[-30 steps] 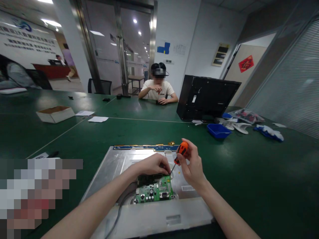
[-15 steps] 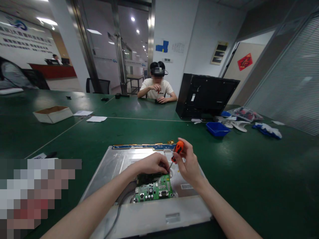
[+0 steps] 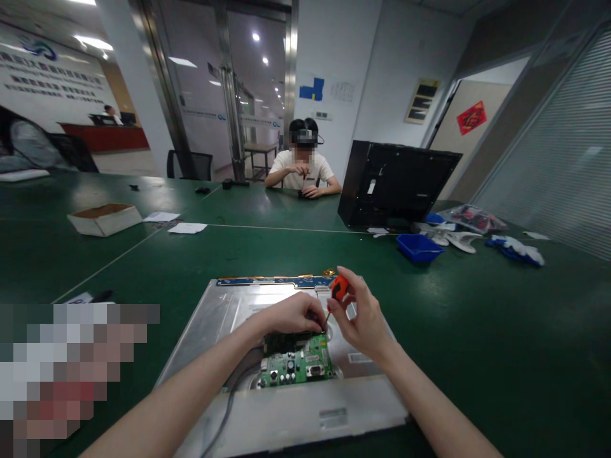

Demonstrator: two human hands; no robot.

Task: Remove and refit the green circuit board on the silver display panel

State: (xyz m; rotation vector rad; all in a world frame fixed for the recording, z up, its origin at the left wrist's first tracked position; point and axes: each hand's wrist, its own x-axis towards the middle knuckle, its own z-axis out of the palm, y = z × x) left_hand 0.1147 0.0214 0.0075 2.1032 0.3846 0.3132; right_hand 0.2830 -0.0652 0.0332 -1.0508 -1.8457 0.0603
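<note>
An orange-and-black screwdriver (image 3: pixel 338 289) is gripped by the handle in my right hand (image 3: pixel 360 315), its shaft slanting down to the left. The tip meets the upper right corner of a green circuit board (image 3: pixel 298 364). Beside that tip my left hand (image 3: pixel 298 313) is closed, thumb and fingers pinched together; whatever they hold is hidden. The board lies on the silver metal back of a display panel (image 3: pixel 191 346). A narrow blue circuit strip (image 3: pixel 267 281) runs along the panel's far edge. A grey cable (image 3: pixel 228 407) passes under my left forearm toward the board.
A black monitor (image 3: pixel 396 184) stands at the right back, with a blue tray (image 3: pixel 419 248) and gloves (image 3: pixel 515 249) nearby. An open box (image 3: pixel 105 219) and papers (image 3: pixel 188 228) lie at the left. Across the green table (image 3: pixel 267 248) sits a person (image 3: pixel 303 168) wearing a headset.
My right hand has turned the screwdriver handle slightly, and more of it is covered by my fingers. The left hand stays at the tip. The whole view has shifted a little.
</note>
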